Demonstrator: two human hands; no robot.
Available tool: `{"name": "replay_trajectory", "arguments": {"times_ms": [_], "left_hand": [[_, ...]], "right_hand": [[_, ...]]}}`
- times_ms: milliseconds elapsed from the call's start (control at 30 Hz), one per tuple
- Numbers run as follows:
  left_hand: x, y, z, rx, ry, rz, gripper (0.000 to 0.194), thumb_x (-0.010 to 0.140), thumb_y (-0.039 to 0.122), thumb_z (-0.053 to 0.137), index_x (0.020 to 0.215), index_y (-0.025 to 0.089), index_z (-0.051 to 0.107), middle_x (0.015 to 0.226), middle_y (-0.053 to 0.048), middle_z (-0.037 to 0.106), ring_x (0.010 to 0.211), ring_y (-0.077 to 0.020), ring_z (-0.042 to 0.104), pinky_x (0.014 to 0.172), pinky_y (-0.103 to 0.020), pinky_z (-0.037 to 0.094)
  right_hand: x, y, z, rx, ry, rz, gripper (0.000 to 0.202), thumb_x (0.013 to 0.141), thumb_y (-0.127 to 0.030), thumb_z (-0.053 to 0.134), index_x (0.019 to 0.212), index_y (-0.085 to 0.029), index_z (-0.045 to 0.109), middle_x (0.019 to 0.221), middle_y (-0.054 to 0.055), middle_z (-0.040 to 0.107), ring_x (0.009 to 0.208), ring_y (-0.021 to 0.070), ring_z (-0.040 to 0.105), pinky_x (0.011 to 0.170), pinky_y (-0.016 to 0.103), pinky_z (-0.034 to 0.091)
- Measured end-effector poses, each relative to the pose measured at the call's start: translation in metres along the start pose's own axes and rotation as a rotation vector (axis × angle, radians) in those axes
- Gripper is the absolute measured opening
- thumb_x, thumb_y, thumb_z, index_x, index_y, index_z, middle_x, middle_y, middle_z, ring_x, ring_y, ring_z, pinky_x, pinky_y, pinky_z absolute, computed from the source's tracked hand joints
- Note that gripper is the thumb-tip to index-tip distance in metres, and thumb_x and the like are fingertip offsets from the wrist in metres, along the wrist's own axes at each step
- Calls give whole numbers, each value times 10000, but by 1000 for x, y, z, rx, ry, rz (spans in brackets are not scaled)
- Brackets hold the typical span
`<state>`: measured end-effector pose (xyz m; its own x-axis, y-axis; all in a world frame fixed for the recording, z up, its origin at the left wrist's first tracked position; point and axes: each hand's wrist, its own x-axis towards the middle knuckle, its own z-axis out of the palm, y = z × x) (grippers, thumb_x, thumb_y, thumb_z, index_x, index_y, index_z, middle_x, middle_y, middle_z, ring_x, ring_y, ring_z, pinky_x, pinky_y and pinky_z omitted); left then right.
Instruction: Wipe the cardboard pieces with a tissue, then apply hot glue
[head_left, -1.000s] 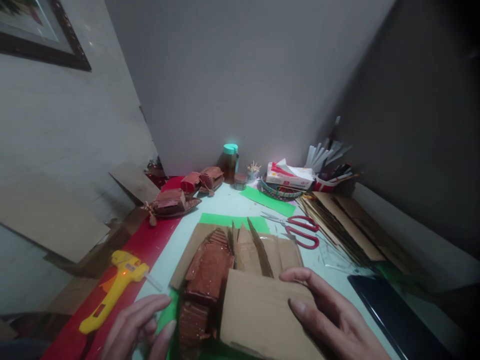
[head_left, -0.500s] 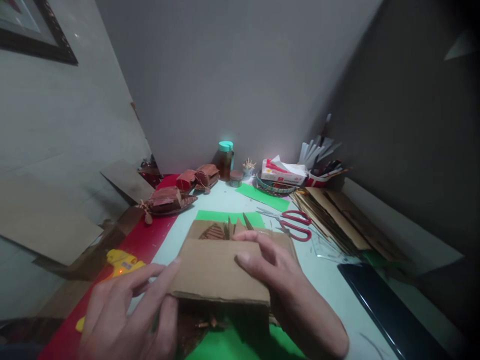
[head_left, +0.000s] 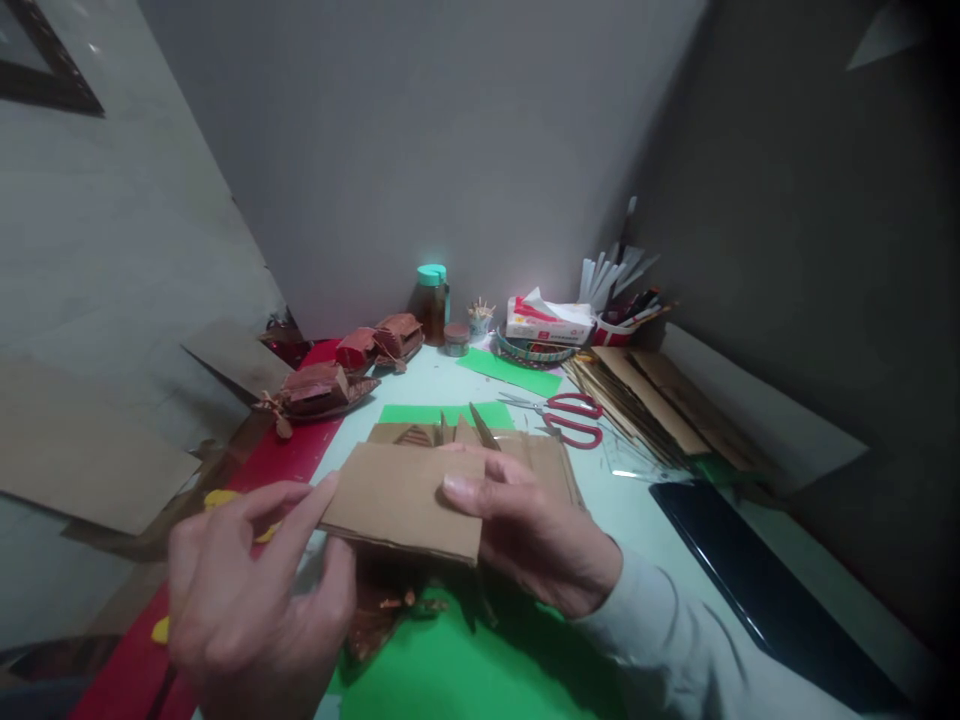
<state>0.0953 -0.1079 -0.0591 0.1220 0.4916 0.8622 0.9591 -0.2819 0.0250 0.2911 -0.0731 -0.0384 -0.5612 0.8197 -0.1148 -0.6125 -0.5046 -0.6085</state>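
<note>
A rectangular brown cardboard piece (head_left: 397,498) is lifted above the table, roughly flat. My right hand (head_left: 536,530) grips its right side, thumb on top. My left hand (head_left: 251,590) touches its left corner with the index fingertip, the other fingers apart. Under the piece lies a brown cardboard boat model (head_left: 390,610), mostly hidden, on green paper (head_left: 465,670). Behind it, pointed cardboard pieces (head_left: 469,430) stick up from a flat cardboard sheet (head_left: 551,465).
Red scissors (head_left: 574,420) lie to the right, next to a cardboard stack (head_left: 652,400). A yellow glue gun (head_left: 217,500) sits on the red mat (head_left: 300,455). Finished boat models (head_left: 315,388), a jar (head_left: 433,300), a tissue box (head_left: 547,320) stand at the back. A dark slab (head_left: 757,590) lies right.
Both hands have raised the cardboard piece off the boat model and drawn it nearer. My left hand went from flat on the table to touching the piece's left corner.
</note>
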Motion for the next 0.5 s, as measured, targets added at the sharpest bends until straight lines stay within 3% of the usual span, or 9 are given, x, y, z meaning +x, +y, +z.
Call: {"name": "replay_trajectory", "arguments": {"times_ms": [133,333,500], "left_hand": [[-1,0,2,2,10,34,367,753,-17,667,1075,156,695,968,-130,651,839,-284,596,795,-502,465],[1,10,1,-50,142,-121,221,772,69,687,974,111,765,909,-145,671,777,-247,554,738,-436,419],[-12,-4,2,-119,189,-243,335,837,240,670,1169,214,706,994,-86,646,849,-235,589,793,-408,443]], "right_hand": [[2,2,-2,-7,1,-13,404,614,-218,894,890,-153,607,900,12,621,814,129,586,829,273,451],[-6,5,-2,-124,12,-70,548,564,-279,918,989,-164,591,910,6,622,832,157,611,800,287,465],[-26,-9,-12,-303,76,-173,481,661,-311,869,1037,-184,596,971,23,655,876,194,621,754,284,450]]}}
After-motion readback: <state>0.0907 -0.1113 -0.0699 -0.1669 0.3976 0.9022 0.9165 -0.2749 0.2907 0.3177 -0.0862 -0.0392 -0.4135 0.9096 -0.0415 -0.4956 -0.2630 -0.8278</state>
